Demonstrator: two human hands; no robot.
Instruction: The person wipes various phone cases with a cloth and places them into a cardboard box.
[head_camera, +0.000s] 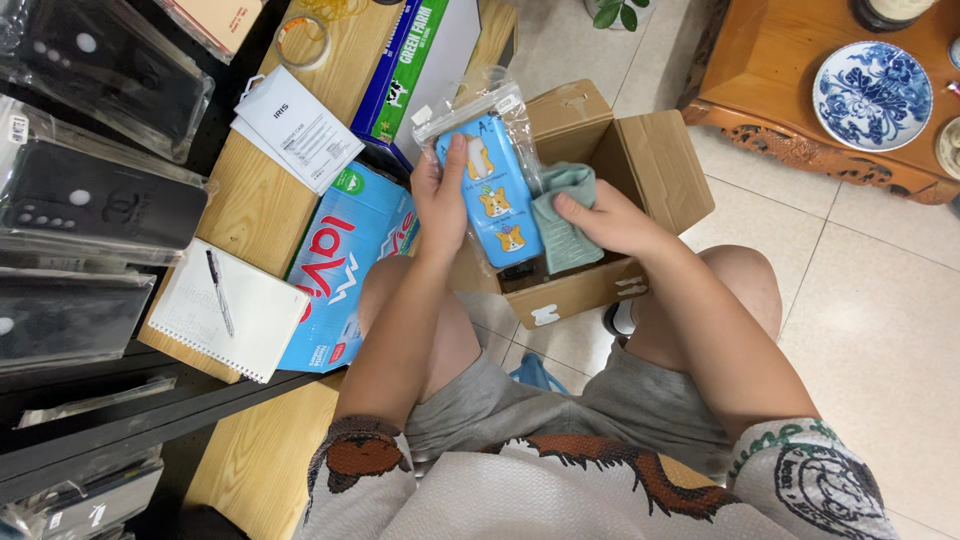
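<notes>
My left hand (440, 205) holds a blue phone case with small dog pictures (497, 205), wrapped in a clear plastic sleeve, upright over an open cardboard box (655, 160). My right hand (610, 220) grips a pale green phone case (562, 215) right beside the blue one, just above the box's opening. The box rests on the floor between my knees, its flaps folded outward.
A wooden bench (260, 200) at the left carries a spiral notepad with a pen (225, 310), a white leaflet (297, 128), a tape roll (302, 40) and blue cartons (345, 265). Black phone cases in clear sleeves (95, 205) fill the far left. A wooden table with a blue-and-white plate (872, 95) stands upper right.
</notes>
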